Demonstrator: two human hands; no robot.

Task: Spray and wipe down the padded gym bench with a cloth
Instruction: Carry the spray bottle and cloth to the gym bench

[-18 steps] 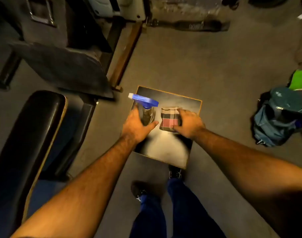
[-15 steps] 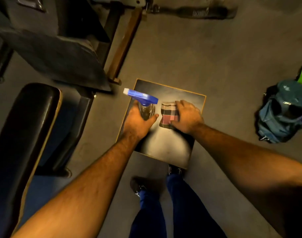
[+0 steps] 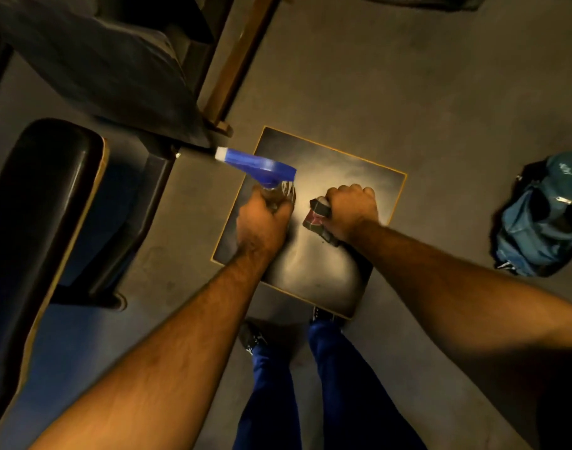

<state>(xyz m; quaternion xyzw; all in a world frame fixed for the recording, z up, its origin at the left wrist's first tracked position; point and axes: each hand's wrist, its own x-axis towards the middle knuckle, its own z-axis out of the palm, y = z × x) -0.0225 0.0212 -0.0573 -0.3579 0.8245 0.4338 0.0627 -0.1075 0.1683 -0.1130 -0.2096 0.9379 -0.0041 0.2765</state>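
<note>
My left hand (image 3: pixel 262 222) is closed around a clear spray bottle with a blue trigger head (image 3: pixel 258 167), nozzle pointing left. My right hand (image 3: pixel 351 211) grips a folded checked cloth (image 3: pixel 315 216), bunched in the fist. Both are just above a small dark square stool top (image 3: pixel 359 170) with an orange edge. The padded black gym bench (image 3: pixel 41 203) runs along the left side of the view, well left of both hands.
A blue-green backpack (image 3: pixel 541 216) lies on the floor at the right. Dark machine frames and a tilted pad (image 3: pixel 109 66) fill the upper left, with a wooden beam (image 3: pixel 236 60) beside them. My legs and shoes (image 3: pixel 255 339) stand just below the stool.
Both hands have closed and lifted: the left took hold of the spray bottle, the right bunched up the cloth that lay flat on the stool. The camera came closer.
</note>
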